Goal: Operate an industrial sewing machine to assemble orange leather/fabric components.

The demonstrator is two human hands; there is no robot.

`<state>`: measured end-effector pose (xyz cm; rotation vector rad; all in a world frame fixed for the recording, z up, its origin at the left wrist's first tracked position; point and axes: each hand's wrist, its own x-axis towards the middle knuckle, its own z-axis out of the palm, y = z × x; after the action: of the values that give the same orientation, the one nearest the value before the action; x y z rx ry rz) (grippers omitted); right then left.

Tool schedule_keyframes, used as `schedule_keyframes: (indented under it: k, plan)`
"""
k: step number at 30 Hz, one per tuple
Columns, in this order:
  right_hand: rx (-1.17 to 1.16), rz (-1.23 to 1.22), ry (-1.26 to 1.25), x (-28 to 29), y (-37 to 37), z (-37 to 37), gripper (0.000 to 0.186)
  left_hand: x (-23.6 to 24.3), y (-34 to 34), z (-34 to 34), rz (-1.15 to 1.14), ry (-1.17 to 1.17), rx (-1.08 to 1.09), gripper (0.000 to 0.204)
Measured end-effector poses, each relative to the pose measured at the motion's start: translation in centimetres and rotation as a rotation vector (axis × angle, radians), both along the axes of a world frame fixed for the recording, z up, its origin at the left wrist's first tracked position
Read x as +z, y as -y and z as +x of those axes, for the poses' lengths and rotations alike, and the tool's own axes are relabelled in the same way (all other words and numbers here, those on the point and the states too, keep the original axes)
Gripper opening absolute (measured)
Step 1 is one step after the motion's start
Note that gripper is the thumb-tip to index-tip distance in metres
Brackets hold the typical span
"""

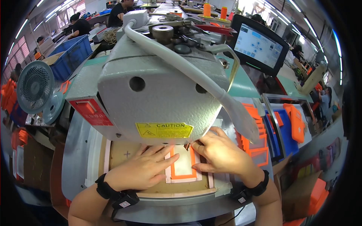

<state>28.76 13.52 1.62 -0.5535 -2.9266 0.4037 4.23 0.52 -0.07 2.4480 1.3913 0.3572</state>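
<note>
My left hand (147,169) lies spread, palm down, its fingertips at the left side of an orange rectangular frame (183,176) with a pale centre. At that frame's right, my right hand (217,154) has bent fingers under the grey machine head (158,98), around a small part near the needle area; what they grip is hidden. The frame rests on a light backing inside a tan board (124,165) with pale edging, on a metal machine bed (79,162).
Orange frames (260,154) and blue trays (286,135) lie at right, below a screen (258,47). A fan (35,86) and blue crate (71,60) stand left, cardboard boxes (37,165) low at the edges. Co-workers (77,26) sit behind; a hanging cable (196,79) crosses the machine.
</note>
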Motion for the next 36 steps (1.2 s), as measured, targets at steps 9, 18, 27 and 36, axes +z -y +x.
schedule_keyframes:
  k: [9,18,27,36]
  plan:
    - [-0.005,0.051,0.150,1.3,1.1,0.0,0.082,2.2,2.4,1.0,-0.009,-0.103,-0.089,0.063]
    - [-0.100,0.126,0.412,1.8,3.0,-1.5,0.082,2.0,2.8,2.4,0.105,-0.210,-0.007,0.060]
    - [-0.019,0.116,0.355,2.0,2.1,-1.0,0.079,2.0,3.4,2.4,0.199,-0.287,0.030,0.052]
    - [-0.222,0.028,-0.171,5.5,5.5,8.9,0.069,1.0,3.0,1.3,0.072,-0.090,0.017,0.051]
